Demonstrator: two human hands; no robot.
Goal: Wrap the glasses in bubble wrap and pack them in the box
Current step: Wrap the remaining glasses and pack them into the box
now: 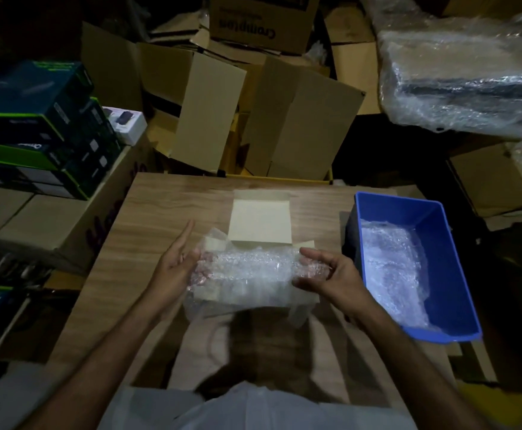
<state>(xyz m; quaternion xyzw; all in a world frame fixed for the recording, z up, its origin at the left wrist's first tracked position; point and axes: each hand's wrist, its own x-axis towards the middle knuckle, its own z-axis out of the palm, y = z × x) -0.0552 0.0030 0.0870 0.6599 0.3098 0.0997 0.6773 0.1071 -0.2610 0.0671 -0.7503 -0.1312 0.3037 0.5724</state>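
Surface: wooden tabletop (160, 212), cartons behind.
Bundle: our left hand (174, 263) flat, right hand (331, 271) gripping clear bubble-wrapped bundle (247, 265) over small open cardboard box (261, 221), presumably to lower in.

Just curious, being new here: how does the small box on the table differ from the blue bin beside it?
The small box is pale cardboard with flaps open; the blue bin is plastic, flapless, and larger. The box sits mid-table, the bin at the right edge. Loose bubble wrap lies in the bin; the box's inside is hidden. Both are open-topped.

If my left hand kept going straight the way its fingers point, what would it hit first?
The left hand has straight fingers aimed away over the wooden table, passing left of the small box's open lid. The way looks free to the table's far edge; beyond it stand cardboard boxes, though depth is unclear.
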